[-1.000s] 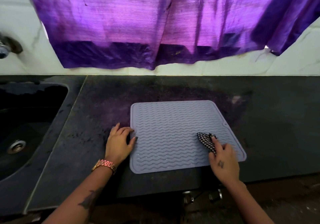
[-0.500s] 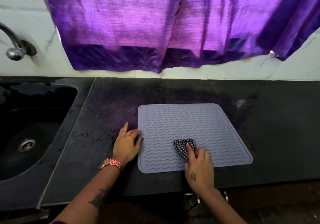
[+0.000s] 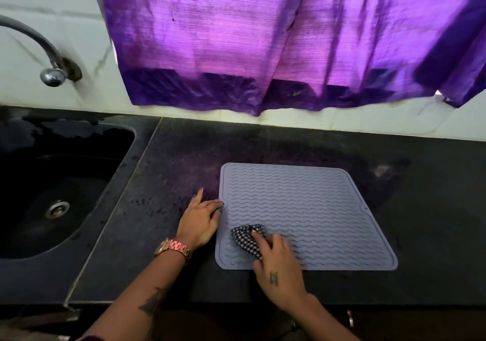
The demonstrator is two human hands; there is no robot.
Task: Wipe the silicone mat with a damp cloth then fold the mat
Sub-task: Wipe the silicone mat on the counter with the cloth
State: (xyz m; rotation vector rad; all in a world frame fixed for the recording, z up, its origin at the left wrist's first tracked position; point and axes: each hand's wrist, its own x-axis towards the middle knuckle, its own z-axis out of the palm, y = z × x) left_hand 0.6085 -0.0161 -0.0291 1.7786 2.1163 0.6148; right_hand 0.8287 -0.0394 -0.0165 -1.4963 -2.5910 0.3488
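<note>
A grey silicone mat (image 3: 302, 209) with wavy ridges lies flat on the dark countertop (image 3: 420, 222). My right hand (image 3: 278, 269) presses a black-and-white checked cloth (image 3: 246, 238) onto the mat's near left corner, fingers curled over the bunched cloth. My left hand (image 3: 201, 221) rests flat on the counter at the mat's left edge, fingertips touching the edge and holding it in place.
A black sink (image 3: 52, 193) with a metal drain (image 3: 56, 209) is set into the counter at the left. A metal tap (image 3: 50, 59) sticks out of the white wall above it. A purple curtain (image 3: 263, 40) hangs behind the counter.
My right hand has swept the cloth leftward across the mat's near part, from its right corner to its left corner. My left hand has stayed on the mat's left edge.
</note>
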